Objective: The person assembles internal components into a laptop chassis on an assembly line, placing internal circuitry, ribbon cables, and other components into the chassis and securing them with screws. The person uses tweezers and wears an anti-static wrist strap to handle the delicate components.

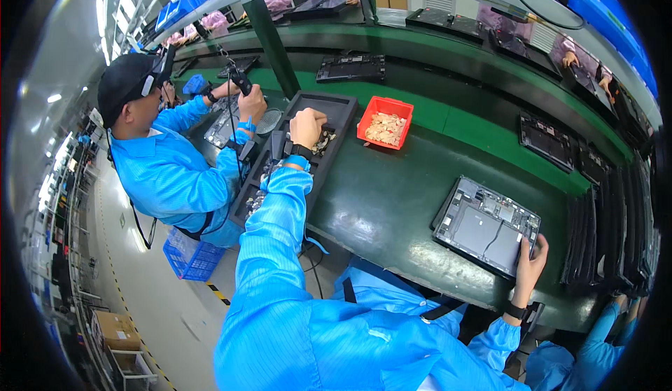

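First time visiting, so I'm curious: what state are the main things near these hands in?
Left hand: curled, over the dark tray
Right hand: at the right edge of the opened device
Dark tray: open-topped, holding loose parts
Opened device: lying flat, insides exposed
Red bin: open, holding pale pieces
Black panels: standing on edge, packed together

Opened grey device point(479, 228), flat

Left fingers point(320, 117) over black tray point(336, 107); right fingers point(524, 250) touching opened device point(472, 230).
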Action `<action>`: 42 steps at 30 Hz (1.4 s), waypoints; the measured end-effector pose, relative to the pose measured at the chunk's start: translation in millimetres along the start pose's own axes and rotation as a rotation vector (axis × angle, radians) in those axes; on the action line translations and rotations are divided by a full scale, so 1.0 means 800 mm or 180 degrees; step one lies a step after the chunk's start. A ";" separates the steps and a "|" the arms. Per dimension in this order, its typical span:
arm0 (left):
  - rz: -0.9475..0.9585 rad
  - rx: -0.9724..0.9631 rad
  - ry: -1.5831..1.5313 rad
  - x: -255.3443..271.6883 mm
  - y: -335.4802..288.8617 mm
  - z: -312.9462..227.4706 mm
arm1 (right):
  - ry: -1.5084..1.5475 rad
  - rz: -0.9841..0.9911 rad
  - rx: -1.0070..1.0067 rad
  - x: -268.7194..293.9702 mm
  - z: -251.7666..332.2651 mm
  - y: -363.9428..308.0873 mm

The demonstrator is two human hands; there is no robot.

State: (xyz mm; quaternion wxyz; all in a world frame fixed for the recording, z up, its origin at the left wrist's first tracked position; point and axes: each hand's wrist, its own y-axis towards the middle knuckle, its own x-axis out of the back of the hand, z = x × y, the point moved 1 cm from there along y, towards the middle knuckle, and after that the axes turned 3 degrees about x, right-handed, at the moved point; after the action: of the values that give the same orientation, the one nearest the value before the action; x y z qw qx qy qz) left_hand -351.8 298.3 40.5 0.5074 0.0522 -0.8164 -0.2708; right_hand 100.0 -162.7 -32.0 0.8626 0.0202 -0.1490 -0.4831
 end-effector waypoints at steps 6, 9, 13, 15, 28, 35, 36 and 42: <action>0.0516 -0.0043 -0.2689 0.034 -0.043 -0.178 | -0.0781 0.0032 0.1925 -0.069 0.138 -0.044; 0.1670 0.0192 -0.3103 0.053 -0.133 -0.299 | -0.1036 0.0512 0.2757 -0.138 0.179 -0.063; 0.2362 0.0088 -0.3767 0.022 -0.196 -0.355 | -0.0941 0.0516 0.2618 -0.156 0.155 -0.060; 0.2454 -0.0050 -0.3703 0.029 -0.209 -0.368 | -0.0929 0.0542 0.2476 -0.140 0.145 -0.063; 0.0972 -0.0946 -0.3386 0.039 -0.236 -0.374 | 0.2185 0.1432 0.0195 -0.119 0.117 -0.067; 0.1219 -0.0667 -0.3539 0.041 -0.238 -0.366 | 0.2182 0.1876 0.0173 -0.117 0.114 -0.066; 0.1242 -0.0649 -0.3525 0.041 -0.237 -0.366 | 0.2187 0.1908 0.0164 -0.118 0.114 -0.065; 0.0513 -0.1279 -0.3157 0.029 -0.229 -0.350 | 0.2091 0.2063 0.0096 -0.136 0.118 -0.060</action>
State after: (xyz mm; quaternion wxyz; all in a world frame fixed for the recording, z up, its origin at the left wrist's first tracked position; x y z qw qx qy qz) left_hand -158.0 25.8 63.1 0.0803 -0.2428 -0.8915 -0.3740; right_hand -18.7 -86.7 24.0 0.9702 0.1372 0.1266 -0.1542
